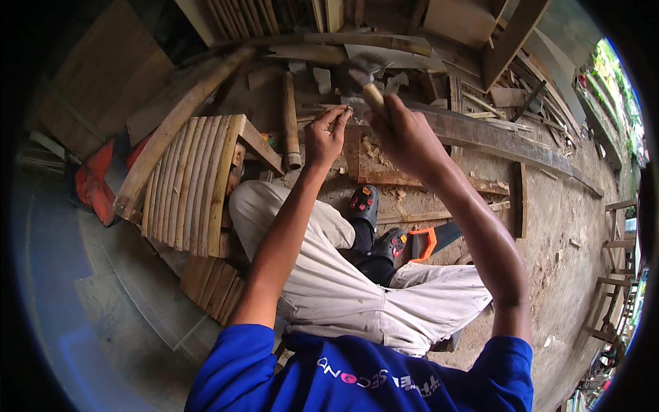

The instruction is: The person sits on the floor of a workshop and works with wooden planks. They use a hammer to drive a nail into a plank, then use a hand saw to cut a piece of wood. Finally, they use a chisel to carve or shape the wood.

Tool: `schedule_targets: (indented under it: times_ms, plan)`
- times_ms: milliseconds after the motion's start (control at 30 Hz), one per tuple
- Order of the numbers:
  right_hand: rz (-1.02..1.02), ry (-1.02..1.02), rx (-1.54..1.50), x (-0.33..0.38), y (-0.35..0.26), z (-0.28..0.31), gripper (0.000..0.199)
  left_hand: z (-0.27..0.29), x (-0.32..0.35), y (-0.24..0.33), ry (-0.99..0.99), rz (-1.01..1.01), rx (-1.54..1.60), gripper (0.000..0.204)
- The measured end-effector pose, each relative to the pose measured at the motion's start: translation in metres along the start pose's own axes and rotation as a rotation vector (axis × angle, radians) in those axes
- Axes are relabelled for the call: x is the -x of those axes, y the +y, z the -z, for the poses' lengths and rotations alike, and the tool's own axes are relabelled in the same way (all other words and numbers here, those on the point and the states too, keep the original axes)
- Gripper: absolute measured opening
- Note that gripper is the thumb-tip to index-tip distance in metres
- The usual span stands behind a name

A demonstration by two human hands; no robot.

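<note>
Right hand (410,141) closes firmly around the handle of a hammer (375,98), whose blurred head points away from the person, ahead and to the right of the other fingertips. Left hand (325,136) reaches forward with thumb and fingers drawn close together; whether they pinch something small, I cannot tell. Beyond the right wrist runs a long dark beam (494,139). An orange-handled saw (449,234) lies beside the right shoe (389,244), and a slatted wooden frame (189,182) stands at the left.

Carpentry workshop: hammer (373,97), saw (425,243), timber (501,141)
</note>
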State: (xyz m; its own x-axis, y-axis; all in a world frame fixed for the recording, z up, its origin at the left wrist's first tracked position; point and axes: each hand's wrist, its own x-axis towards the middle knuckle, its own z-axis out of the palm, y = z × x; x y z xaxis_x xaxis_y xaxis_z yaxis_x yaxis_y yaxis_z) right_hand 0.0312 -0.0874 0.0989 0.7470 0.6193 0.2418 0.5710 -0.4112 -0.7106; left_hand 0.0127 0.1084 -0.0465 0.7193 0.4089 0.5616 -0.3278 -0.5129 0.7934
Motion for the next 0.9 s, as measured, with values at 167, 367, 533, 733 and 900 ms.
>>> schedule_targets:
  times_ms: [167, 367, 533, 733, 900]
  plan:
    - [0.088, 0.035, 0.065, -0.012, -0.004, 0.003, 0.024, 0.001, -0.001, 0.007, 0.016, 0.002, 0.028, 0.020]
    - [0.022, -0.108, 0.095, -0.014, -0.007, 0.006, 0.030, 0.002, 0.000, 0.011, 0.032, -0.010, 0.037, 0.019]
    - [0.015, -0.070, 0.050, -0.013, -0.006, 0.005, 0.029, 0.001, -0.001, 0.011, 0.043, -0.067, 0.006, 0.020]
    - [-0.025, -0.081, 0.048, -0.015, -0.005, 0.005, 0.029, -0.001, -0.002, 0.010, 0.049, -0.003, 0.038, 0.021]
    - [-0.030, -0.003, 0.113, -0.016, -0.010, 0.013, 0.029, 0.001, -0.003, 0.008, -0.017, 0.015, 0.086, 0.025]
